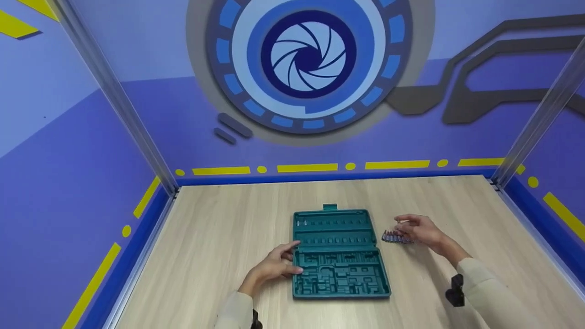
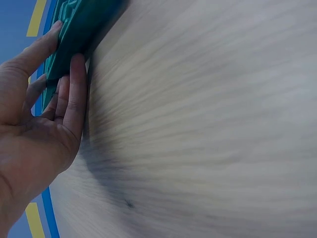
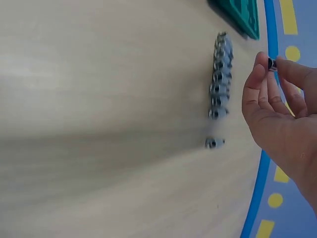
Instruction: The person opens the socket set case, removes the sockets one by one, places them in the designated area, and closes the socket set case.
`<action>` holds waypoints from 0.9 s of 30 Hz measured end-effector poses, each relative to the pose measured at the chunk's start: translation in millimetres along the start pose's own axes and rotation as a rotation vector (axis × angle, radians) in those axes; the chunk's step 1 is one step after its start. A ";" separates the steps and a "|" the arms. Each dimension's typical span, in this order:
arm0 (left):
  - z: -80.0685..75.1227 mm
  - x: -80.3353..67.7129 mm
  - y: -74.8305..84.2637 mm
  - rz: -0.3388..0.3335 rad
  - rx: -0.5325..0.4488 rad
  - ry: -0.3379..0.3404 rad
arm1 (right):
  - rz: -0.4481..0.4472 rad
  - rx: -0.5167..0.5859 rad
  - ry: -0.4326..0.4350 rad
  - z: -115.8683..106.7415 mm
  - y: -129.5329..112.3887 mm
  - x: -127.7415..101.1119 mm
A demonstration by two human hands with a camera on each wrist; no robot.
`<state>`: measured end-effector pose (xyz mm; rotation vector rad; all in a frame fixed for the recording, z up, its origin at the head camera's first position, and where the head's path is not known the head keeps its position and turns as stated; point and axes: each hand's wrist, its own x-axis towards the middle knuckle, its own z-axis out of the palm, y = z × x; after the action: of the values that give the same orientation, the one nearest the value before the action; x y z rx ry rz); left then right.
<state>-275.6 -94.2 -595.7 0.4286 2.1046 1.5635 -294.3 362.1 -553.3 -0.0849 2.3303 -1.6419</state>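
An open green plastic tool case (image 1: 340, 248) lies flat on the table, its moulded slots facing up. My left hand (image 1: 274, 263) grips the case's left edge near the hinge. In the left wrist view the thumb (image 2: 47, 44) presses on the rim and the other fingers lie against the side. To the right of the case, my right hand (image 1: 422, 230) is raised over the table. Between its thumb and fingertips it pinches a small metal socket (image 3: 272, 65). Below, a row of small metal sockets (image 3: 220, 77) stands close together, with a single socket (image 3: 214, 143) apart from them.
Two small silvery pieces (image 1: 302, 223) sit in the upper left slots of the case's far half. A latch tab (image 1: 329, 207) sticks out at its far edge. Blue walls (image 1: 315, 151) with metal corner posts (image 1: 121, 103) enclose the wooden table (image 1: 219, 219).
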 end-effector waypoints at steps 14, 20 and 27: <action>-2.2 0.0 0.0 -0.003 0.003 0.011 | 0.040 -0.064 0.076 -43.1 18.3 -17.9; -0.8 3.3 1.6 -0.009 0.014 0.024 | 0.093 -0.172 0.150 -47.1 37.3 -23.6; 0.3 1.9 0.0 -0.049 0.009 0.042 | 0.134 -0.251 0.220 -42.9 48.0 -24.6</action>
<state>-277.0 -93.0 -596.2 0.3469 2.1382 1.5483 -276.6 423.2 -579.8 0.2058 2.6334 -1.3496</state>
